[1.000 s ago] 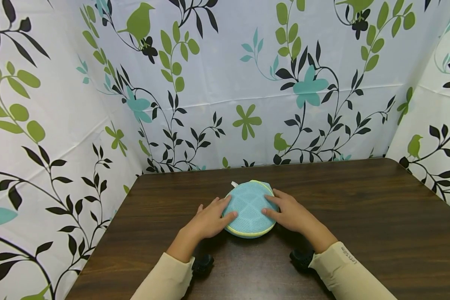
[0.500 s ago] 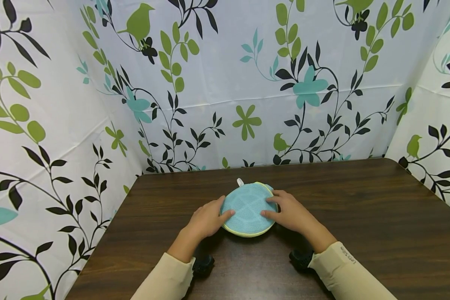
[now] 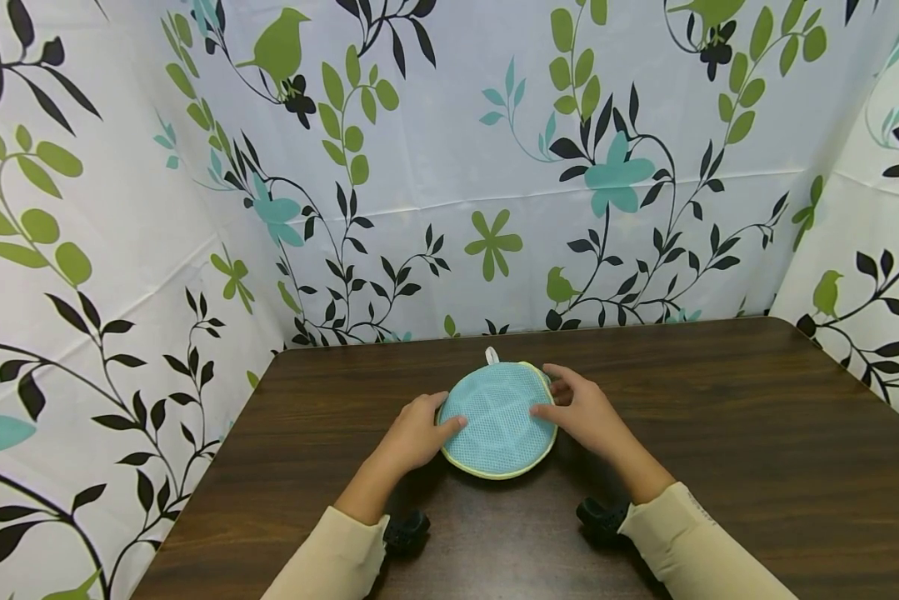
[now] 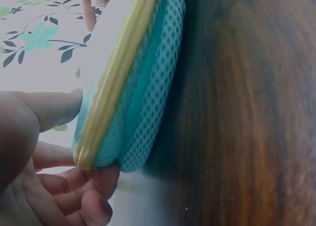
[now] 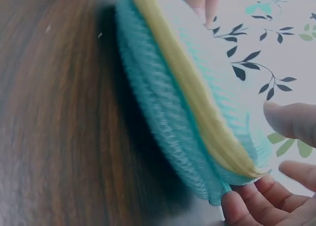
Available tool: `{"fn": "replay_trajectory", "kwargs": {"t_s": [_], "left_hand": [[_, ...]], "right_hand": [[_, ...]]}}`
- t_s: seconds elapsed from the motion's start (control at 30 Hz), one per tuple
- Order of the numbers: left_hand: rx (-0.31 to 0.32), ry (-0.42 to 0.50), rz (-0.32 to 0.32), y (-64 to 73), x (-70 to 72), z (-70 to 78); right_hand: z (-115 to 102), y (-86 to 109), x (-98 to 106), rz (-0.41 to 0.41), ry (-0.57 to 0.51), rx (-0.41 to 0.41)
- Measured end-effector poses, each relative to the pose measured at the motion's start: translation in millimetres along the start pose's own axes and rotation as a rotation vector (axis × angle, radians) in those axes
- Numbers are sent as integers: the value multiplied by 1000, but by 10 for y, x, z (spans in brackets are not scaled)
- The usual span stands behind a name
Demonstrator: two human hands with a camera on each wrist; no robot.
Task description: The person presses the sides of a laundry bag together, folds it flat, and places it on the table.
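Observation:
A round light-blue mesh laundry bag (image 3: 497,417) with yellow edging and a white loop (image 3: 491,356) at its far edge is between both hands above the brown table. My left hand (image 3: 413,433) grips its left edge, the thumb on top and fingers underneath, as the left wrist view shows. On the other side my right hand (image 3: 584,412) is at the right edge with its fingers spread loosely. In the right wrist view the right thumb (image 5: 291,119) stands off the bag while the fingertips (image 5: 234,206) touch its lower rim.
The dark wood table (image 3: 719,433) extends to both sides. Behind and beside it hangs a white curtain (image 3: 419,167) printed with leaves and birds. Black wrist devices (image 3: 407,532) sit under the cream sleeves (image 3: 337,554).
The bag has turned clockwise, its white loop moving rightward along the far edge. The right hand has loosened and its fingers have lifted off the edge; the left hand shifted slightly left.

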State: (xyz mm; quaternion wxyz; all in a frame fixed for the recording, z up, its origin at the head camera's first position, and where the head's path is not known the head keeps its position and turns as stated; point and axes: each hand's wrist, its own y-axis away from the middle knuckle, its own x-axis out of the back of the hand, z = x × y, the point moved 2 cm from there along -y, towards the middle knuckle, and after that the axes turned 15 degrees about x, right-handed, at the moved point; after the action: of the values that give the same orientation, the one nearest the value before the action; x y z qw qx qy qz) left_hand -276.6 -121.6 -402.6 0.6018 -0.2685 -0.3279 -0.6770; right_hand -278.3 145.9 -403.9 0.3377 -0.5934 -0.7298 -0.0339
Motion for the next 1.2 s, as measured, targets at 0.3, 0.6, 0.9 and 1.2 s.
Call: {"fn": "replay_trajectory", "kwargs": {"t_s": [0.3, 0.6, 0.9, 1.2], "left_hand": [[-32, 146, -3, 20, 1, 69], [-38, 215, -9, 9, -19, 71], [-38, 199, -54, -12, -53, 51], [-44, 134, -39, -24, -88, 49]], "right_hand": [[-18, 2, -46, -21, -222, -113], [68, 10, -59, -48, -134, -96], [112, 18, -39, -88, 86, -24], [139, 14, -34, -150, 125, 17]]}}
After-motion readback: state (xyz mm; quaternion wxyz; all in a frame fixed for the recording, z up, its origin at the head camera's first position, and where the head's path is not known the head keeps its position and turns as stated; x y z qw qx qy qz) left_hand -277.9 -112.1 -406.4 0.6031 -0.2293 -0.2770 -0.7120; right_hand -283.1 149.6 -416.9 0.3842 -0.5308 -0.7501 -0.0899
